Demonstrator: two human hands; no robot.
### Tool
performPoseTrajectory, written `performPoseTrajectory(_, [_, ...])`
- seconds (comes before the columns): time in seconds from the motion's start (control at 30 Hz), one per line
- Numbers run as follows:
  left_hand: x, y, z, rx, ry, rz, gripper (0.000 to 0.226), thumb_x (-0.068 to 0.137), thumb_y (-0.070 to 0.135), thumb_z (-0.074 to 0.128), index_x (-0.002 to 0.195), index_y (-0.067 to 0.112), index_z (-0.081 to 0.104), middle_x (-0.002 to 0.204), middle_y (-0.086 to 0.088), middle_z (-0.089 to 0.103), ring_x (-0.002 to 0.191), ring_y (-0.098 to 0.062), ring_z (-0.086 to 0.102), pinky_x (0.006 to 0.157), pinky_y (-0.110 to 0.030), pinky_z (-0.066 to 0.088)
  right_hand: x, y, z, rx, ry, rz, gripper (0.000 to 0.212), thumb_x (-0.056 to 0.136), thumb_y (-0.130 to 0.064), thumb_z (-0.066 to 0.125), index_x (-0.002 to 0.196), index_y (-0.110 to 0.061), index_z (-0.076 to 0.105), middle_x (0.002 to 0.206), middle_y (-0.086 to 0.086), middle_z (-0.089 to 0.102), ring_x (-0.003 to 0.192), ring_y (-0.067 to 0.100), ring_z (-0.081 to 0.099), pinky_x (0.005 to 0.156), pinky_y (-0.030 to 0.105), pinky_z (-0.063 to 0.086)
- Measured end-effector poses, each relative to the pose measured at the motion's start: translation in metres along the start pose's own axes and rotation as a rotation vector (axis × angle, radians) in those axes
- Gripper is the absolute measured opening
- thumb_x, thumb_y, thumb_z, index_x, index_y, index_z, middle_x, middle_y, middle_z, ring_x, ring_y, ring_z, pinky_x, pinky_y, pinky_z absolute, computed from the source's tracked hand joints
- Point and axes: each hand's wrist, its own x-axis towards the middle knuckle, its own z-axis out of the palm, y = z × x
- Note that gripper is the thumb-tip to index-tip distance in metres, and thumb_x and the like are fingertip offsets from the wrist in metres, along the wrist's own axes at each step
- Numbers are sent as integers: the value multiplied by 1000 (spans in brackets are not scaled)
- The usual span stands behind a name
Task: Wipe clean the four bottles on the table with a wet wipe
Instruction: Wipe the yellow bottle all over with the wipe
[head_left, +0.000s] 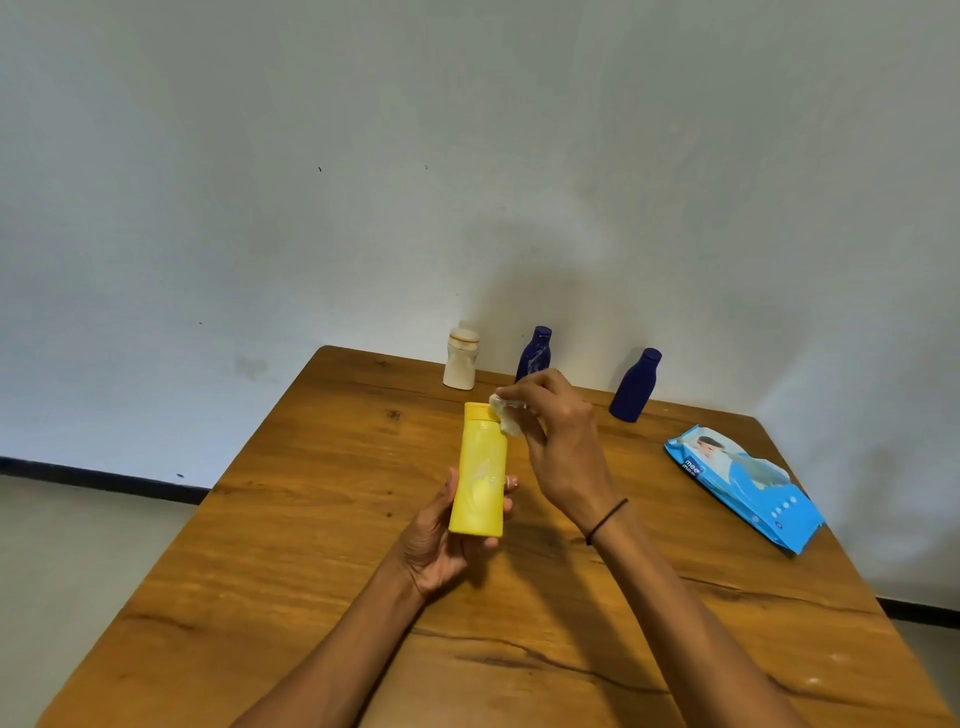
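Scene: a person works over a wooden surface (311, 545) set against a pale wall, seen from a head-worn camera.
Left hand: the left hand (441, 540) holds the yellow bottle (479, 470) above the surface, its grip wrapped round the lower half, thumb on the left side and fingertips showing on the right.
Yellow bottle: upright with a slight tilt, cap end pointing away from the person, pale smears on its front.
Right hand: the right hand (556, 441) pinches a crumpled white wet wipe (506, 415), its grip closed on the wipe, which is pressed against the bottle's upper right shoulder just below the cap.
Wrist: a dark band (605, 521) circles the right wrist.
Other bottles: 3 stand along the far edge of the surface: a white bottle (461, 359) on the left, a dark blue bottle (534, 352) partly behind the right hand and marked with pale smears, and a second dark blue bottle (635, 385) further right, standing apart.
Wipes pack: a blue wet-wipe pack (748, 488) lies flat near the right edge.
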Motion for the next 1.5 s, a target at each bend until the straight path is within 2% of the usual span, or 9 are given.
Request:
performPoseTrajectory(0.17, [0, -3, -1, -7, 26, 18, 97, 73, 40, 95, 145, 1, 43, 117, -19, 65, 96, -28, 69, 52, -40, 64, -3, 0, 7, -93, -103, -152, 35, 91, 3, 68, 123, -9, 71, 121, 9, 61, 111, 20, 58, 88, 33, 58])
performPoseTrajectory(0.33, [1, -9, -3, -17, 113, 44, 78, 64, 36, 100, 128, 2, 70, 113, -22, 69, 93, -33, 73, 48, -40, 63, -29, -7, 10, -107, -224, -160, 41, 84, -3, 78, 123, -10, 70, 125, 10, 60, 116, 24, 56, 91, 39, 57])
performPoseTrajectory(0.53, [-3, -8, -4, -61, 155, 67, 77, 61, 28, 103, 121, -8, 72, 108, -23, 72, 94, -31, 76, 79, -40, 65, -77, -15, 8, -91, -323, -334, 38, 87, -6, 77, 123, -14, 68, 118, 2, 57, 108, 17, 55, 83, 29, 57])
performPoseTrajectory(0.77, [-4, -16, 12, -16, 86, 39, 80, 66, 34, 99, 129, -3, 67, 109, -22, 68, 88, -32, 72, 45, -39, 62, -46, 9, 8, -335, -98, -350, 49, 76, -8, 87, 121, -1, 70, 118, 17, 66, 106, 29, 60, 75, 33, 61])
performPoseTrajectory(0.87, [-2, -18, 13, -10, 83, 27, 90, 67, 36, 98, 134, -7, 56, 110, -22, 67, 88, -30, 70, 44, -39, 61, -26, 11, 8, -360, 9, -324, 52, 74, -9, 89, 121, 1, 68, 117, 21, 65, 104, 33, 62, 74, 37, 62])
performPoseTrajectory(0.97, [-1, -19, 13, 9, 85, 26, 82, 63, 36, 101, 125, -5, 69, 104, -22, 68, 85, -30, 72, 44, -39, 61, -25, 10, 10, -359, 52, -325, 52, 75, -13, 88, 122, 0, 68, 116, 20, 65, 106, 31, 57, 74, 39, 61])
performPoseTrajectory(1.2, [-5, -23, 5, -80, 172, 68, 74, 42, 13, 108, 108, -3, 79, 102, -19, 77, 87, -30, 78, 64, -42, 66, -74, 2, 19, -273, -133, -523, 30, 96, -16, 64, 122, -3, 68, 117, 12, 62, 102, 25, 57, 79, 33, 53])
performPoseTrajectory(1.37, [-3, -28, 9, 44, 128, 31, 73, 56, 34, 104, 117, 3, 77, 103, -20, 73, 84, -30, 76, 46, -40, 61, -54, 16, 10, -386, -38, -446, 41, 82, -14, 79, 118, 0, 67, 110, 18, 66, 101, 27, 54, 71, 36, 60])
performPoseTrajectory(1.5, [1, -22, 16, 140, 143, 4, 91, 55, 38, 104, 126, -4, 66, 106, -19, 72, 86, -28, 72, 45, -38, 61, -22, 18, 3, -427, 3, -369, 49, 78, -11, 86, 121, -1, 66, 113, 19, 63, 101, 31, 57, 74, 39, 60])
